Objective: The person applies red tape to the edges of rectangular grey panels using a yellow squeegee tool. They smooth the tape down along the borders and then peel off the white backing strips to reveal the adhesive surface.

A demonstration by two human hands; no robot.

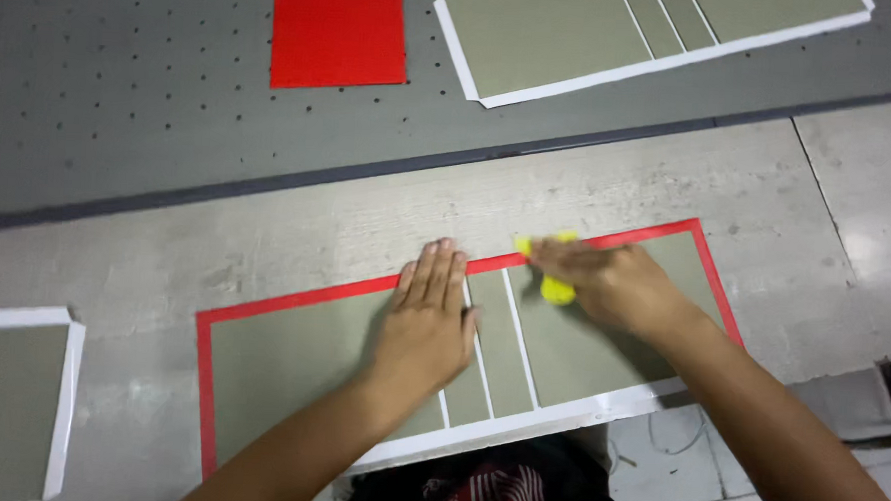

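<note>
A book-cover blank [291, 359] of grey boards on a sheet with red folded edges lies on the pale worktable [296, 239]. My left hand [427, 325] presses flat on it, fingers together, near the narrow spine strips [506, 358]. My right hand [614, 283] grips a small yellow tool [556, 289] and holds it against the red top edge [667, 233] of the right board. The near edge of the sheet is white [518, 424].
A red sheet [338, 27] and another grey-board blank with white border [595, 37] lie on the dark perforated surface [122, 86] at the back. A third white-edged blank [8, 402] sits at the left. The table's front edge runs just below my forearms.
</note>
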